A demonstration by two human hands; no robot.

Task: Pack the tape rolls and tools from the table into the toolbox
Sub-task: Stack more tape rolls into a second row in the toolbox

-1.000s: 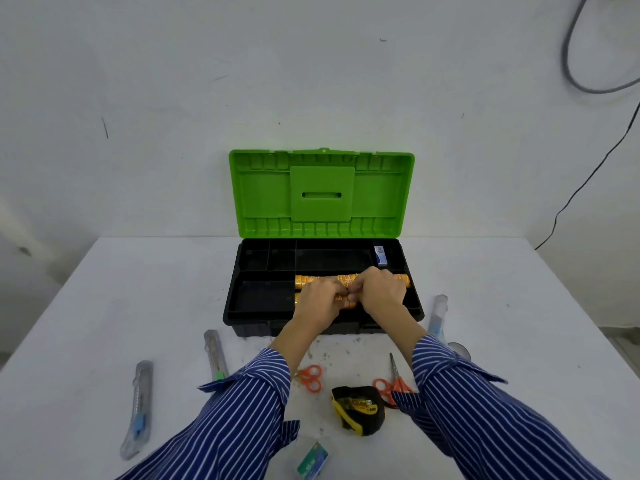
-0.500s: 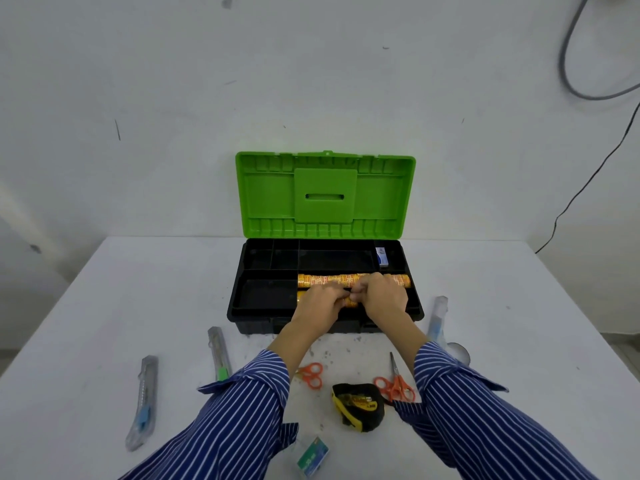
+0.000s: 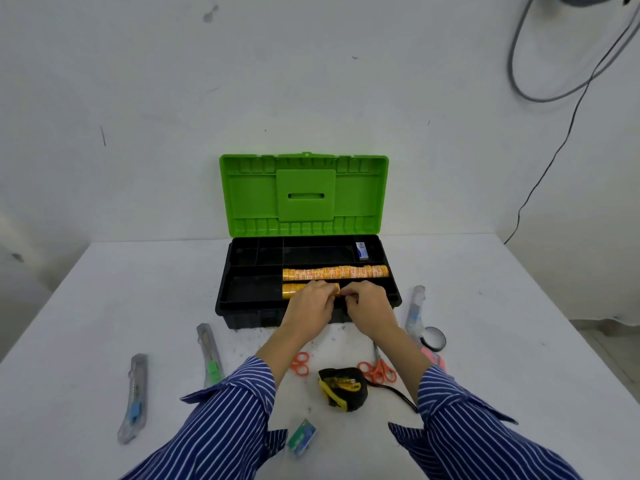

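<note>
Head view. Both hands work over the near-right compartment of the toolbox (image 3: 242,299), whose green lid (image 3: 304,195) stands open against the wall beyond them. The left hand (image 3: 309,308) rests with fingers curled over the short row of tape rolls (image 3: 294,290), steadying it so the rolls stay in line. The right hand (image 3: 367,306) meets it at the row's free end, fingertips pinching what appears to be one more roll being seated there; the roll itself is mostly hidden, so the contact cannot be confirmed. Just beyond the fingers lies a full row of tape rolls (image 3: 336,272), spanning the compartment. Laying the rolls on their sides in rows lets them fit beneath the lid. A small box (image 3: 361,251) sits in the far-right compartment.

Tools not yet packed lie on the table (image 3: 104,306) nearer the person than the hands: two scissors (image 3: 300,364) (image 3: 379,367) and a tape measure (image 3: 341,388) between the forearms, a small green box (image 3: 302,438) nearest the camera, and two utility knives (image 3: 210,355) (image 3: 134,398) left of the left sleeve. Right of the right hand lie a third knife (image 3: 415,311) and a dark tape roll (image 3: 433,338).
</note>
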